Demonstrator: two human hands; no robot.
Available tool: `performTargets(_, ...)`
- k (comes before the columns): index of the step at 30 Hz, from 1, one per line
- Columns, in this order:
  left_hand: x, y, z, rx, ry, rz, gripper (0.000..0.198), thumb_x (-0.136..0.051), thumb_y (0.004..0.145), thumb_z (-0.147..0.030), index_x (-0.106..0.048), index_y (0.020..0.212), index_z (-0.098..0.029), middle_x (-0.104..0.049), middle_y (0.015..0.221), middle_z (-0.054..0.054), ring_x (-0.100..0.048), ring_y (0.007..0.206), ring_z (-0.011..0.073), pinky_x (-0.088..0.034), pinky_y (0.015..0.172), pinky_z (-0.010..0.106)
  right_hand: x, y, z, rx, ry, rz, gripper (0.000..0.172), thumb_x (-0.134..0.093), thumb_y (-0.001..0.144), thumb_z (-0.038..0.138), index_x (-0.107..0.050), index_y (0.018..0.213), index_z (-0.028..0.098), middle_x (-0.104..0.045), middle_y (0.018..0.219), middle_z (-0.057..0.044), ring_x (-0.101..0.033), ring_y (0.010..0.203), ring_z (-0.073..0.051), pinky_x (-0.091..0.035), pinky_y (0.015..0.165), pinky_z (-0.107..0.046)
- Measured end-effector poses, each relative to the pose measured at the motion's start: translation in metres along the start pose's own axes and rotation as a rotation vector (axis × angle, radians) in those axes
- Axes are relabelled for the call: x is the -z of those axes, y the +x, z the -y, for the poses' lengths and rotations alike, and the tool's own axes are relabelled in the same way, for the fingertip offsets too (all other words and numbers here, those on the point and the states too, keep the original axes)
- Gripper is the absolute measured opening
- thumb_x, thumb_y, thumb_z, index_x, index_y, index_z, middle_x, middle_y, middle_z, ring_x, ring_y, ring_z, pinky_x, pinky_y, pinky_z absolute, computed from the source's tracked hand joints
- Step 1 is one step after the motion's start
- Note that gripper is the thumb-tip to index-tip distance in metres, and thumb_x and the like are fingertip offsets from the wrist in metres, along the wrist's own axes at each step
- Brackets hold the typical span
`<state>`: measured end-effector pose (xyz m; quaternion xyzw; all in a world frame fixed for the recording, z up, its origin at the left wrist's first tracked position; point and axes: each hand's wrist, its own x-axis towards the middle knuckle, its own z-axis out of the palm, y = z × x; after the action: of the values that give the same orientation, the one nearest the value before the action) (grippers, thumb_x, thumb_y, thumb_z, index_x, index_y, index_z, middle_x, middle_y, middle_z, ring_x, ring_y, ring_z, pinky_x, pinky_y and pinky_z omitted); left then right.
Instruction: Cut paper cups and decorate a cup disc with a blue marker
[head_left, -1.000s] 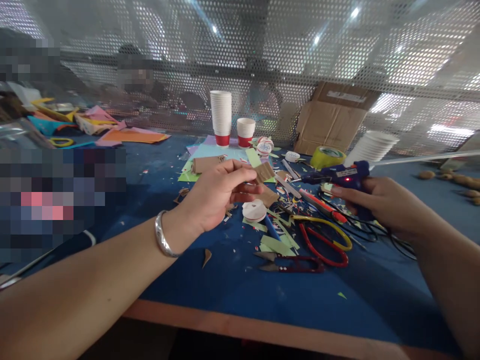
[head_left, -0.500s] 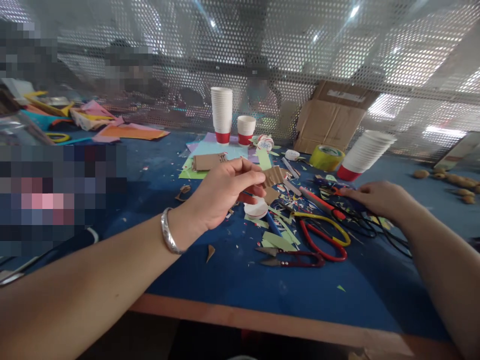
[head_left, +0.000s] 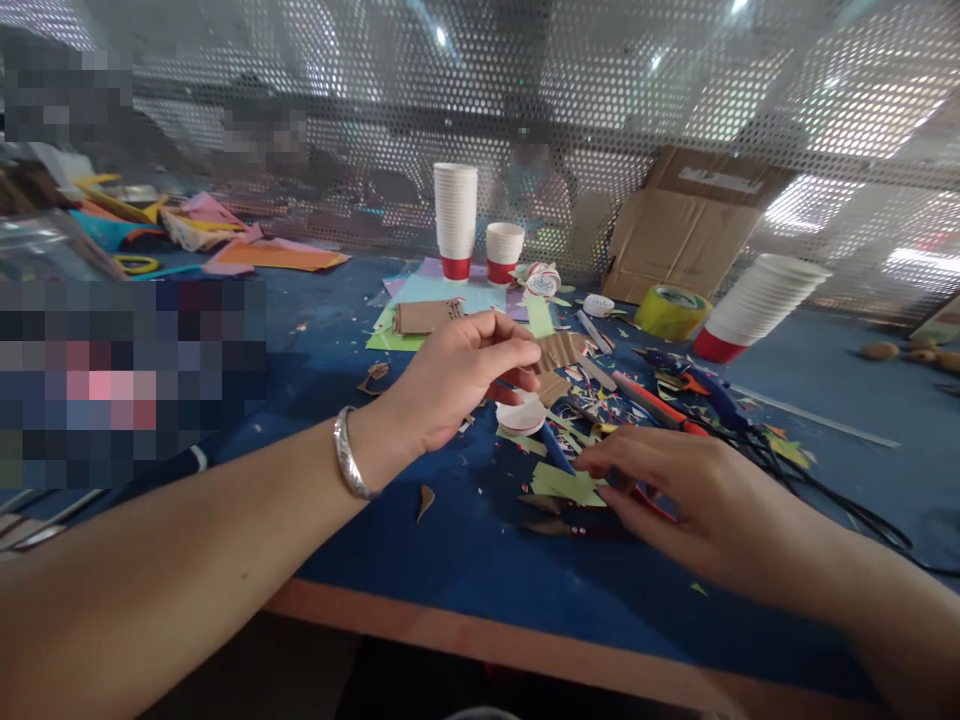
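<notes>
My left hand (head_left: 472,375), with a silver bangle at the wrist, pinches a small piece of corrugated cardboard (head_left: 556,352) between thumb and fingers above the table. My right hand (head_left: 667,490) hovers low over the red-handled scissors, thumb and fingers apart, nothing visible between them. It hides most of the handles. Near its fingertips lie a blue pen-like stick (head_left: 556,450) and green paper scraps (head_left: 566,484). Below is a pair of thread snips (head_left: 551,520), partly covered by the hand. A blue and orange glue gun (head_left: 712,392) with a black cord lies beyond it.
Stacked paper cups (head_left: 455,220), a shorter stack (head_left: 505,252) and a leaning stack (head_left: 761,305) stand at the back. Yellow tape (head_left: 673,312) sits by a cardboard box (head_left: 675,225). Folded cardboard (head_left: 426,316) lies on coloured paper. The table's front edge (head_left: 480,635) is close.
My right hand has left the glue gun and moved left and nearer, over the scissors. My left hand still holds the cardboard piece. The view has shifted slightly.
</notes>
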<state>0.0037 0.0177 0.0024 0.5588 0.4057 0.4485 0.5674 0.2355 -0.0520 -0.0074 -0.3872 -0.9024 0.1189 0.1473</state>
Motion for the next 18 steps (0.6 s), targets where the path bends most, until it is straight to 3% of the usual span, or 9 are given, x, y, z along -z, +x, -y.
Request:
performTargets(5, 0.002, 0.001, 0.002, -0.014, 0.004, 0.016, 0.011, -0.069, 0.083, -0.025, -0.062, 0.082, -0.017, -0.067, 0.072, 0.001, -0.066, 0.067, 0.0112, -0.050, 0.055, 0.019, 0.003, -0.003, -0.009, 0.101, -0.080, 0.047, 0.038, -0.046, 0.093, 0.011, -0.064, 0.122, 0.027, -0.067, 0.107, -0.006, -0.067, 0.091, -0.018, -0.055, 0.078, -0.032)
performTargets(14, 0.001, 0.001, 0.002, 0.006, 0.000, 0.019, 0.011, -0.069, 0.082, -0.023, -0.061, 0.084, -0.016, -0.065, 0.075, 0.000, -0.068, 0.068, 0.0117, -0.051, 0.055, 0.020, -0.006, 0.004, -0.009, 0.212, -0.134, 0.024, 0.031, -0.043, 0.101, 0.017, -0.068, 0.117, 0.024, -0.065, 0.109, -0.008, -0.066, 0.083, -0.016, -0.053, 0.072, -0.029)
performTargets(18, -0.001, 0.001, 0.002, 0.019, -0.017, 0.020, 0.011, -0.068, 0.082, -0.022, -0.060, 0.084, -0.016, -0.066, 0.075, 0.001, -0.070, 0.068, 0.0125, -0.052, 0.056, 0.020, -0.008, 0.004, -0.009, 0.197, -0.107, 0.047, 0.032, -0.045, 0.099, 0.016, -0.066, 0.120, 0.026, -0.064, 0.112, -0.008, -0.066, 0.089, -0.017, -0.054, 0.076, -0.030)
